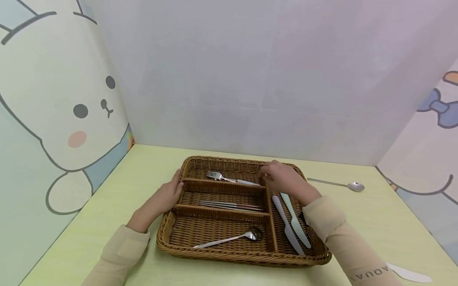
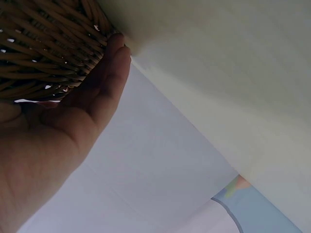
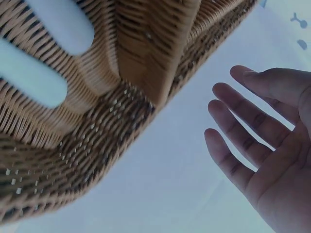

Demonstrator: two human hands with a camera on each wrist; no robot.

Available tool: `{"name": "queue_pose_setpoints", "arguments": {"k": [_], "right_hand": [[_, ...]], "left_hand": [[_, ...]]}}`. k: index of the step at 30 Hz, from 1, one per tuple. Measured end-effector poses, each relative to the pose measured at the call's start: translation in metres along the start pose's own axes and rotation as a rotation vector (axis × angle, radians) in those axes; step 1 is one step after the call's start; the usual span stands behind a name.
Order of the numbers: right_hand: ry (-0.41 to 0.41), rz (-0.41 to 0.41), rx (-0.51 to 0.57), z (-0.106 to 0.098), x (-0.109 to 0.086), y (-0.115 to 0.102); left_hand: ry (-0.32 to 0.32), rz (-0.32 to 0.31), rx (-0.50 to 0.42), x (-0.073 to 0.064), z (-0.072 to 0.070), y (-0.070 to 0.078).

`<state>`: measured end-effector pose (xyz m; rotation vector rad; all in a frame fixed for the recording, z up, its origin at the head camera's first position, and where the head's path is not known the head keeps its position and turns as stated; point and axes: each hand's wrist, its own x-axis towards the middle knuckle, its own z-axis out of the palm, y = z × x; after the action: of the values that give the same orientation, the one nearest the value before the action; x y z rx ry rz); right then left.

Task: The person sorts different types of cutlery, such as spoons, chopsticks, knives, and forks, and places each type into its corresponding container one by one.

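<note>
A brown woven cutlery basket (image 1: 243, 259) with several compartments lies on the table. My left hand (image 1: 165, 197) holds its left rim, thumb over the edge and fingers along the outer wall (image 2: 58, 53). Above the back right part of the basket, my right hand (image 1: 282, 178) has loosely spread fingers and nothing in it. A silver fork (image 1: 215, 175) lies in the back compartment and chopsticks (image 1: 229, 205) in the middle one. The front compartment has a long-handled spoon (image 1: 229, 240). In the right compartment are a purple knife (image 1: 288, 227) and a pale green knife (image 1: 297, 224).
Right of the basket, a long-handled metal spoon (image 1: 355, 186) lies on the pale yellow table (image 1: 372, 222). A whitish knife (image 1: 411, 274) lies near the front right, partly behind my right sleeve. A plain wall (image 1: 250, 79) stands behind, with cartoon-printed panels at both sides.
</note>
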<state>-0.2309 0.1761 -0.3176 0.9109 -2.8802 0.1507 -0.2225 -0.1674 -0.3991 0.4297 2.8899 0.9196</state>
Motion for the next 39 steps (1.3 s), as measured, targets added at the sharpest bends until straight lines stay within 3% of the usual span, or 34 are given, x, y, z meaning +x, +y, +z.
{"name": "queue_pose_setpoints", "arguments": {"k": [10, 20, 28, 39], "right_hand": [[0.106, 0.014, -0.054, -0.006, -0.037, 0.015], [0.202, 0.042, -0.060, -0.012, -0.085, 0.030], [0.163, 0.164, -0.046, -0.012, -0.126, 0.051], [0.114, 0.284, -0.025, 0.007, -0.176, 0.071]], "left_hand": [[0.002, 0.016, 0.005, -0.001, 0.000, -0.003], [-0.007, -0.007, 0.009, -0.002, -0.002, 0.000], [-0.002, 0.008, 0.018, -0.002, -0.002, 0.000], [-0.002, 0.019, 0.016, -0.002, -0.002, 0.001]]}}
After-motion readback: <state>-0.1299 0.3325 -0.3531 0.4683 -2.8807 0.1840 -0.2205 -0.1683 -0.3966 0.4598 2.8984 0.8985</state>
